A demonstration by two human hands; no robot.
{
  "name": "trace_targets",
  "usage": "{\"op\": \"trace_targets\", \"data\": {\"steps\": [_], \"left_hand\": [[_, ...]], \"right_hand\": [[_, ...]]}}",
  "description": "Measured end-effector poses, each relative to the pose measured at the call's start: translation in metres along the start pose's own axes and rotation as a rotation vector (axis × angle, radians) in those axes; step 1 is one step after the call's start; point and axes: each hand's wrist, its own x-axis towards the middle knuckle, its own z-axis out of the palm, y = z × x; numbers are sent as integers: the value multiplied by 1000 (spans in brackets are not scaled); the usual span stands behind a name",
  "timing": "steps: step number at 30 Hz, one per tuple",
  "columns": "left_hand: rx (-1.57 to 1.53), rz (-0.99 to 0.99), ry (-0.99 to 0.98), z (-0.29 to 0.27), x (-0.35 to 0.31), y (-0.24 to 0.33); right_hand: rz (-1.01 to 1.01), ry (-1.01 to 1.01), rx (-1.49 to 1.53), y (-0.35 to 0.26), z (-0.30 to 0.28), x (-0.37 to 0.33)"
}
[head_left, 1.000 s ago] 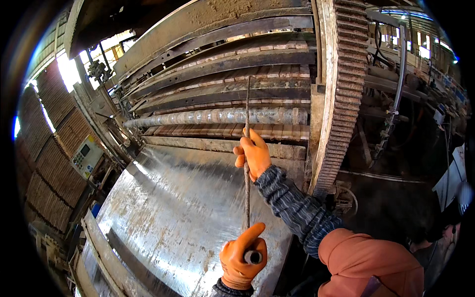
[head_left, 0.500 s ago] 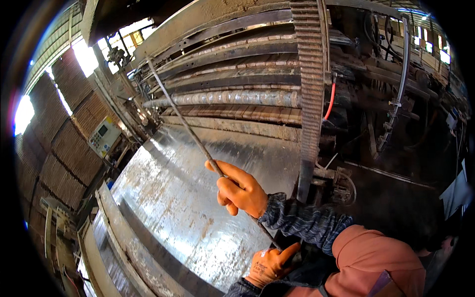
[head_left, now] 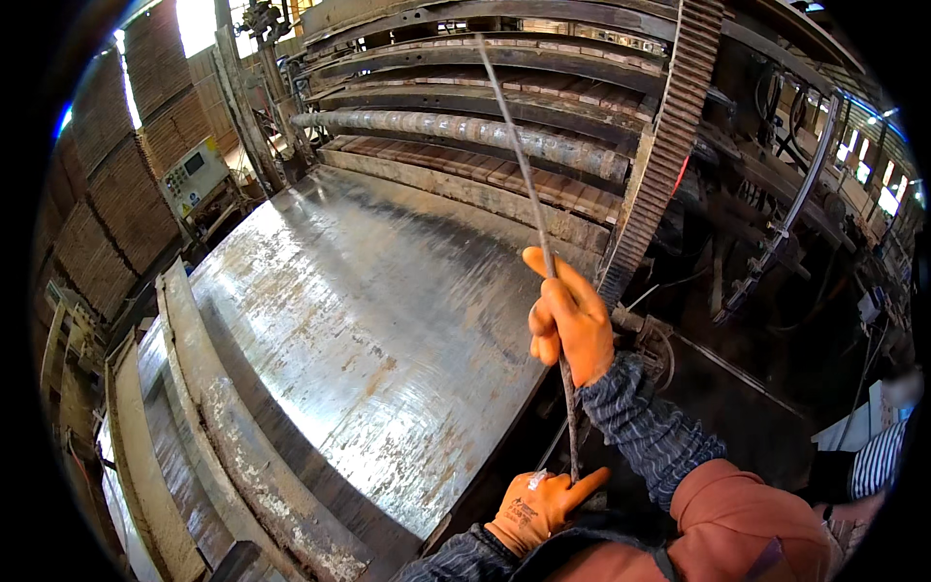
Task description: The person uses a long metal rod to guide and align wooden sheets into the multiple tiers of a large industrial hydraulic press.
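Observation:
A long, thin rusty rod (head_left: 527,175) slants up from my hands, its far tip in front of the slatted press. My right hand (head_left: 576,328), in an orange glove, is closed round the middle of the rod, with the forefinger pointing along it. Lower down, my left hand (head_left: 535,509), also orange-gloved, is closed at the rod's near end, one finger or thumb stretched out to the right. Part of its grip is hidden. Beyond and left of both hands lies a broad, shiny metal sheet (head_left: 330,291) with brown stains.
A press with stacked decks (head_left: 485,102) and a roller (head_left: 465,134) stands at the back. Its ridged upright (head_left: 669,145) rises at right. Worn beams (head_left: 233,417) edge the sheet at left, near a control box (head_left: 192,177). A striped sleeve (head_left: 878,461) shows at far right.
The view has shifted. Both hands keep hold of the rod, which has swung rightward and stands steeper. My right hand has moved right and up in the picture.

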Motion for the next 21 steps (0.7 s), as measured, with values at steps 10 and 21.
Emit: {"op": "trace_targets", "data": {"steps": [10,21], "left_hand": [[-55,-8,480,-76,43,-50],[-483,105,846,-166,158,-101]], "right_hand": [[-100,244,181,21,-25,124],[-303,145,597,7,-30,279]]}}
